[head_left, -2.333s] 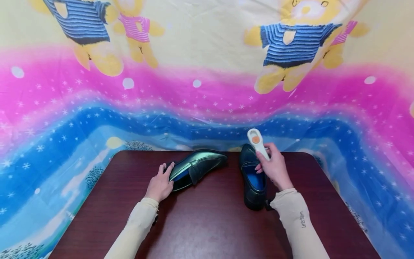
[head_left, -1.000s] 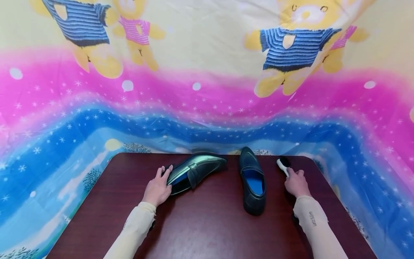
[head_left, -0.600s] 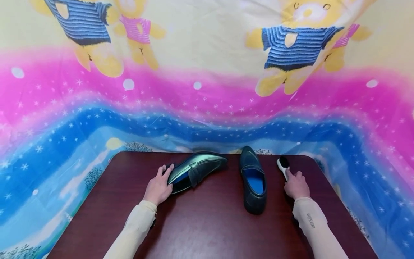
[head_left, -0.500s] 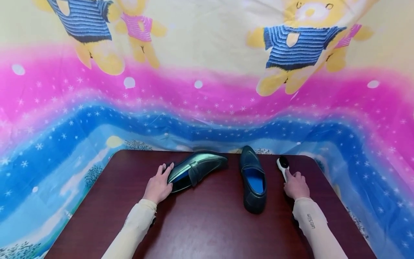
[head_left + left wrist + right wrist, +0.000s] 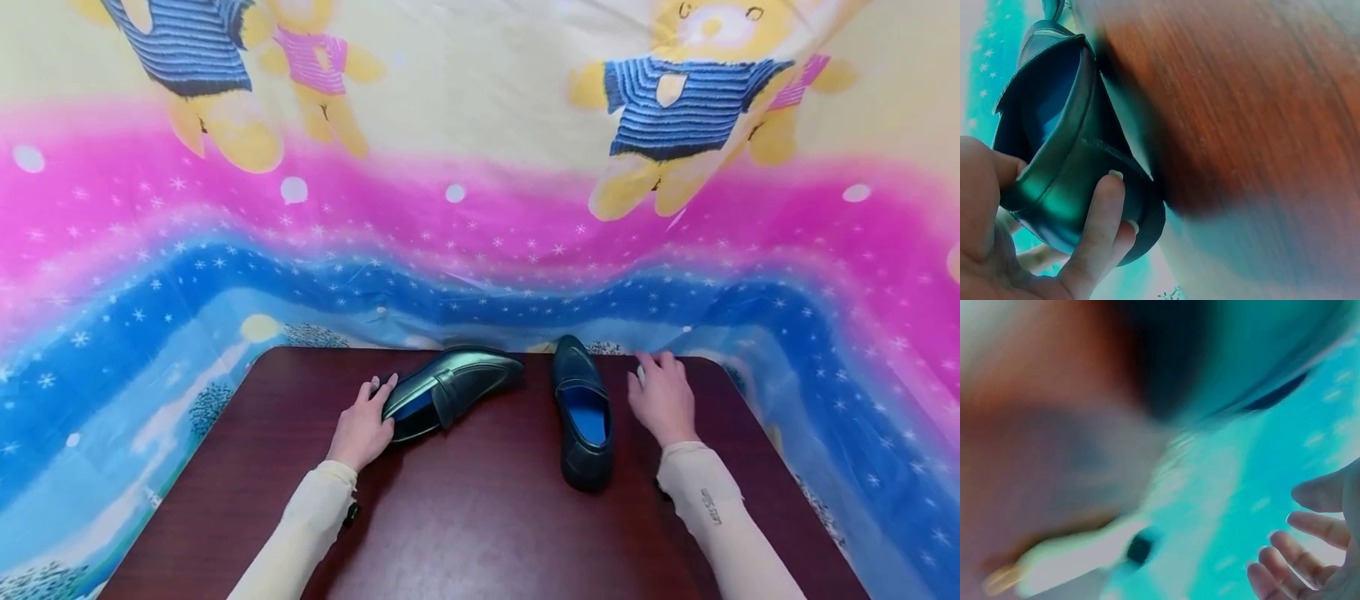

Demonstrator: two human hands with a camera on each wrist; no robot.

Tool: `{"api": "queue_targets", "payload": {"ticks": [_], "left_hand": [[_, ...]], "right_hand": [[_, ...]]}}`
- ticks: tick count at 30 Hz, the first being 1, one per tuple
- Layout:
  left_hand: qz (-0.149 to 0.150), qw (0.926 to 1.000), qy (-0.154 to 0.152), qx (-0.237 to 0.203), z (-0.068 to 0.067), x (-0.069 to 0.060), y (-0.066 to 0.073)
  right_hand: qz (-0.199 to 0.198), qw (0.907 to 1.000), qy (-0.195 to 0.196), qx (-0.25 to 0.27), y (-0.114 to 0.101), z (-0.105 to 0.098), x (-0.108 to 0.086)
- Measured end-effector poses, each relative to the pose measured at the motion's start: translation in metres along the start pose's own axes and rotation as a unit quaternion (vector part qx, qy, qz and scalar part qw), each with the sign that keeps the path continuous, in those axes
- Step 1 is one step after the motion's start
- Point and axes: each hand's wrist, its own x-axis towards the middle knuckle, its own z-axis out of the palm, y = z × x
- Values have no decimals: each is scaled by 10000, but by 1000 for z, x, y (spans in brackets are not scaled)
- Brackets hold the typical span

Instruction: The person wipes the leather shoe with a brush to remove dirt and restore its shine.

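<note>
My left hand point(image 5: 362, 427) grips a dark, shiny loafer point(image 5: 468, 379) by its heel, with the toe pointing to the far right. In the left wrist view, one digit reaches inside the opening and other fingers point(image 5: 1105, 209) lie against the outside of the heel. A second loafer point(image 5: 576, 367) with a blue insole stands upright on the table, toe away from me. To its right, my right hand point(image 5: 663, 400) is above the table, its fingers spread and holding nothing in the right wrist view. Below it lies a blurred white-handled brush point(image 5: 1079, 553), mostly hidden by the hand in the head view.
Both loafers are on a dark reddish-brown table point(image 5: 465, 525) with rounded far corners. Directly behind its far edge hangs a printed cloth point(image 5: 510, 225) with bears and snowflakes, which also runs along both sides.
The right hand carried the brush from above the upright loafer to the table on the right, then let it go and shifted forward and slightly left. The left hand stays on its loafer.
</note>
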Motion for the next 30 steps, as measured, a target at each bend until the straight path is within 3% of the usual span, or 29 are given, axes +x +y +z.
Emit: {"api": "queue_targets", "payload": {"ticks": [3,7,10,13,17,23,27,30], "left_hand": [[-59,10000,70,32,-5,1,1],[-226,9996,40,-176,-12,0,5],[-395,9977,-52,-555,-19,-2,7],[-641,9925,-308,-994,-26,-3,8],[-1006,9826,-727,-1380,-32,-4,6],[-1222,9685,-1317,-1723,-36,-12,3],[-1116,9713,-1489,-1481,-39,-18,3],[-1029,9732,-1536,-1365,-41,-21,4]], "right_hand": [[-466,9984,231,206,-44,-2,7],[-875,9951,102,439,-100,8,2],[-996,9906,-382,852,-136,27,-10],[-901,9772,-1125,1556,-163,53,-23],[-628,9495,-1898,2420,-184,87,-35],[-452,9123,-2797,2957,-202,111,-42],[-471,9013,-3024,3067,-212,117,-41],[-487,9010,-3076,3020,-217,121,-41]]}}
